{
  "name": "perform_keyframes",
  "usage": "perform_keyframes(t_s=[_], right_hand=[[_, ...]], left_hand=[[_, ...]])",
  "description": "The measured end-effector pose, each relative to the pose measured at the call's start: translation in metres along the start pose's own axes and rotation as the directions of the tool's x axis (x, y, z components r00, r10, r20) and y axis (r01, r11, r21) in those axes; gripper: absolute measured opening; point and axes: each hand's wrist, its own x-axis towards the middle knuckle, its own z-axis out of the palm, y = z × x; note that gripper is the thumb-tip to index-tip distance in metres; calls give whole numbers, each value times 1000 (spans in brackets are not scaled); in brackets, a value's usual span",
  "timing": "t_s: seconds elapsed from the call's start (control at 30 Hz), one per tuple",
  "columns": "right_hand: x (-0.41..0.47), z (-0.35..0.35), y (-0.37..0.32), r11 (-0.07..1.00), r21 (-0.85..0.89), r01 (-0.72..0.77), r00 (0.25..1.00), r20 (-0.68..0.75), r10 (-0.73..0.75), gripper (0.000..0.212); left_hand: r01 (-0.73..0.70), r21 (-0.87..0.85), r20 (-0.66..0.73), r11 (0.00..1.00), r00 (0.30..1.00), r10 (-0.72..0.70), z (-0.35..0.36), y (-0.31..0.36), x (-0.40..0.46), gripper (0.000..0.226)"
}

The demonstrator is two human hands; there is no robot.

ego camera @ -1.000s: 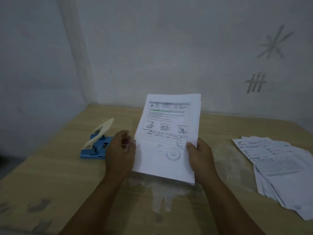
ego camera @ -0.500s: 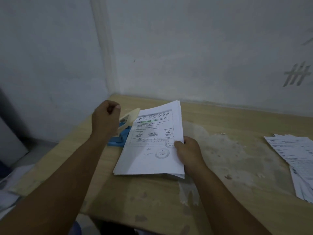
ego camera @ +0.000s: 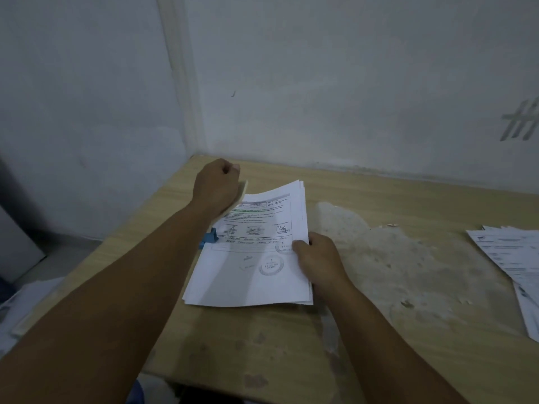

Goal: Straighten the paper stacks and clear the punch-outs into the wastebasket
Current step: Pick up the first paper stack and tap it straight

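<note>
A pale wooden tabletop (ego camera: 408, 330), its surface blotched with a worn whitish patch, sits in the corner of a bare grey-white plastered room. Near the middle, a stack of white printed sheets (ego camera: 250, 258) bearing signatures and a round ink stamp lies with its near edge on the tabletop and its far end lifted and curling. The right hand (ego camera: 319, 262) grips the stack at its right edge, thumb pressed on the top page. The left hand (ego camera: 217, 183), closed in a fist, rests over the cream lever of a blue hole punch (ego camera: 210, 237), which shows only as a blue corner and a sliver of lever at the stack's left edge. A second, fanned-out pile of printed papers (ego camera: 513, 258) lies well apart at the tabletop's right edge.
</note>
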Motion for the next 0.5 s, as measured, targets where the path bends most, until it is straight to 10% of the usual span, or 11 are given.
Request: perform_keyframes(t_s=[0.17,0.5], right_hand=[[1,0,2,1000,3,21,1000,15,-21,20],[5,-2,2,999,19,29,999,33,-30,18]], left_hand=[[139,206,62,969,986,-154,15,-9,2,40],[-52,590,85,806,996,2,36,-12,-5,37]])
